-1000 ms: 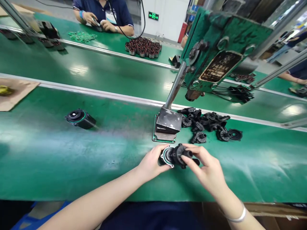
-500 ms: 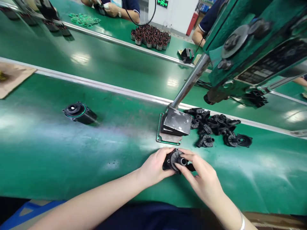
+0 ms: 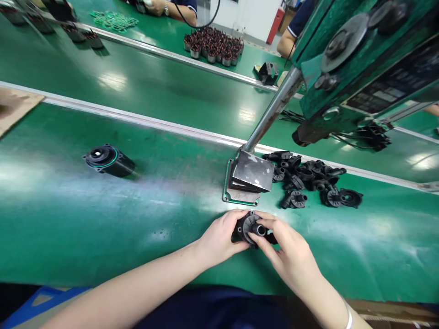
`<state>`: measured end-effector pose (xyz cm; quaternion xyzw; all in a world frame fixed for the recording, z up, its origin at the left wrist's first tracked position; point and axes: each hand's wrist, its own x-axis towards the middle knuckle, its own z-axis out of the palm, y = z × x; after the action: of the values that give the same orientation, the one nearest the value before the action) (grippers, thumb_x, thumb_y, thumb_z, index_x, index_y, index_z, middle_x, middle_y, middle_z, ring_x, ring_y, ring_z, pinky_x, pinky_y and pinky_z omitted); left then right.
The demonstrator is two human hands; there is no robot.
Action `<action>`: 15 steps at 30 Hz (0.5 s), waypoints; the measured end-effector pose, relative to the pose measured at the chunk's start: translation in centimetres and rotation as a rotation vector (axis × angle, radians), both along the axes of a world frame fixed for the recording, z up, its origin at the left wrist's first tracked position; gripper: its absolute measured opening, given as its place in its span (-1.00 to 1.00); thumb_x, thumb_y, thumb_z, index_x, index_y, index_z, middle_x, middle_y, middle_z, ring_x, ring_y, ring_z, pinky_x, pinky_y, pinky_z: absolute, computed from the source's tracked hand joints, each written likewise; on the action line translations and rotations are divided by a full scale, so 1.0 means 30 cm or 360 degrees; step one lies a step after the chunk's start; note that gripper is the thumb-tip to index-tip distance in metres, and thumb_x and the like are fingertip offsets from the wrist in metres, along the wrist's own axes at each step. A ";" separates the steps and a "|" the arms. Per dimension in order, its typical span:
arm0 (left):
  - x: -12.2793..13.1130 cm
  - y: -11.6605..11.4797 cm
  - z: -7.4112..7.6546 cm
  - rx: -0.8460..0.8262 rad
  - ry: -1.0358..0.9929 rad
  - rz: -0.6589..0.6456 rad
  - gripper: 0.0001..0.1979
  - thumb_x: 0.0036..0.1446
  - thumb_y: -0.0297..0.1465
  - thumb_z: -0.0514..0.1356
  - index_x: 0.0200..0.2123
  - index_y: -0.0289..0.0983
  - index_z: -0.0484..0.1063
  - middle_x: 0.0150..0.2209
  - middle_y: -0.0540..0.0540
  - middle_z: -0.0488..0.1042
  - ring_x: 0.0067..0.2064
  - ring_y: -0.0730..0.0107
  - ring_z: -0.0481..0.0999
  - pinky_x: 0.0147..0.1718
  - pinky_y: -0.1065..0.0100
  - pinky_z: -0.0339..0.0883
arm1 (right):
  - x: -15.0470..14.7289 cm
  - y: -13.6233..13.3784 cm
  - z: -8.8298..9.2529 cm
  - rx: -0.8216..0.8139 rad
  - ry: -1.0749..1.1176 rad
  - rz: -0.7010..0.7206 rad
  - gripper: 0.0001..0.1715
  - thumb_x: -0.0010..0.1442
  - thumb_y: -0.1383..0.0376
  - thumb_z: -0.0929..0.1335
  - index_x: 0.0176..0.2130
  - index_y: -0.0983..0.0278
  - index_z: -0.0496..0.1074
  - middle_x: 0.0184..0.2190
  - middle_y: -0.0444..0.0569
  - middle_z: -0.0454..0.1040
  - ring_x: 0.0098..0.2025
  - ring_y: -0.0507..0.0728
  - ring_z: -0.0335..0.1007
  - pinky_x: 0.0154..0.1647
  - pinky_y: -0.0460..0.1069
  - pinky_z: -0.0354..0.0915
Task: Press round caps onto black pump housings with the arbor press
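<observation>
Near the front of the green table, a round black plastic housing (image 3: pixel 249 228) with a short pipe is held between my two hands. My left hand (image 3: pixel 221 237) is wrapped round its left side. Fingers and thumb of my right hand (image 3: pixel 288 246) grip it on the right, close around the pipe. Just beyond my hands stands the metal block (image 3: pixel 254 171) at the foot of the press, on a plate with a green edge (image 3: pixel 240 201). Several black housings (image 3: pixel 305 176) lie in a pile right of the block. A black cylindrical motor (image 3: pixel 111 161) with a green ring lies at the left.
The green press (image 3: pixel 343 68) leans over the right side on a steel column (image 3: pixel 274 109). A metal rail (image 3: pixel 144 121) crosses behind the work area. Farther back are several motor parts (image 3: pixel 214 45), green rings (image 3: pixel 115 20) and other people's arms. Cardboard (image 3: pixel 17 107) lies at far left.
The view has shifted slightly, so the motor and cardboard appear farther left and the press larger. My hands keep nearly the same hold on the black housing.
</observation>
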<state>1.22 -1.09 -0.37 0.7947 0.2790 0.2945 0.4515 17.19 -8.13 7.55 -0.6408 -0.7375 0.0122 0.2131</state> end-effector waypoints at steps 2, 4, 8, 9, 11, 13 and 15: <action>0.000 -0.002 -0.003 0.0022 -0.0015 0.0005 -0.37 0.02 -0.29 0.34 0.13 -0.23 0.17 0.05 -0.21 0.44 0.07 0.13 0.48 0.05 0.12 0.43 | 0.002 -0.003 -0.005 -0.0018 0.0000 0.0002 -0.75 0.17 0.26 0.32 -0.14 0.29 0.31 -0.02 -0.19 0.37 0.03 -0.20 0.35 0.02 -0.27 0.37; -0.001 -0.005 -0.002 0.0038 -0.0025 0.0007 -0.34 0.03 -0.29 0.33 0.15 -0.22 0.14 0.06 -0.20 0.43 0.07 0.15 0.48 0.05 0.14 0.43 | 0.005 -0.008 -0.010 -0.0016 -0.0006 0.0011 -0.74 0.16 0.27 0.33 -0.12 0.29 0.30 -0.01 -0.18 0.37 0.04 -0.20 0.34 0.03 -0.27 0.38; -0.011 0.002 0.003 0.0106 -0.0053 -0.0111 -0.31 0.08 -0.36 0.30 0.23 -0.14 0.08 0.13 -0.16 0.36 0.15 0.22 0.40 0.13 0.18 0.35 | 0.004 -0.010 -0.014 0.0010 0.0019 0.0027 -0.75 0.17 0.29 0.32 -0.12 0.30 0.30 -0.05 -0.16 0.39 0.04 -0.20 0.35 -0.02 -0.30 0.40; -0.013 0.008 0.002 0.0138 -0.0067 -0.0163 -0.34 0.10 -0.38 0.28 0.23 -0.12 0.09 0.13 -0.15 0.34 0.16 0.23 0.38 0.14 0.18 0.34 | 0.003 -0.008 -0.015 0.0000 0.0051 0.0028 -0.76 0.17 0.30 0.31 -0.12 0.30 0.30 -0.05 -0.16 0.39 0.05 -0.21 0.35 -0.04 -0.32 0.40; -0.013 0.024 -0.003 0.0174 -0.0076 -0.0245 -0.39 0.12 -0.38 0.26 0.21 -0.09 0.15 0.14 -0.14 0.32 0.18 0.24 0.37 0.15 0.18 0.32 | 0.001 -0.001 -0.018 -0.0047 0.0143 0.0013 -0.78 0.19 0.30 0.29 -0.13 0.31 0.29 -0.03 -0.15 0.38 0.04 -0.23 0.35 -0.09 -0.35 0.39; -0.008 0.037 -0.004 0.0151 -0.0044 -0.0274 -0.41 0.11 -0.36 0.28 0.19 -0.11 0.19 0.15 -0.15 0.32 0.17 0.24 0.37 0.15 0.19 0.32 | 0.001 0.001 -0.021 -0.0085 0.0213 -0.0020 -0.78 0.21 0.27 0.27 -0.14 0.31 0.29 -0.04 -0.14 0.39 0.00 -0.23 0.38 -0.16 -0.36 0.39; -0.004 0.035 0.011 0.0120 0.0006 -0.0281 -0.40 0.06 -0.33 0.31 0.17 -0.13 0.24 0.15 -0.15 0.33 0.17 0.24 0.38 0.15 0.21 0.30 | 0.006 -0.014 -0.025 -0.0073 0.0218 -0.0034 -0.73 0.21 0.20 0.27 -0.12 0.30 0.30 -0.06 -0.14 0.41 -0.05 -0.20 0.41 -0.16 -0.33 0.40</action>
<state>1.10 -0.03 -0.05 0.8332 0.1973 0.2624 0.4451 17.37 -8.54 6.80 -0.6510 -0.7138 0.0708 0.2484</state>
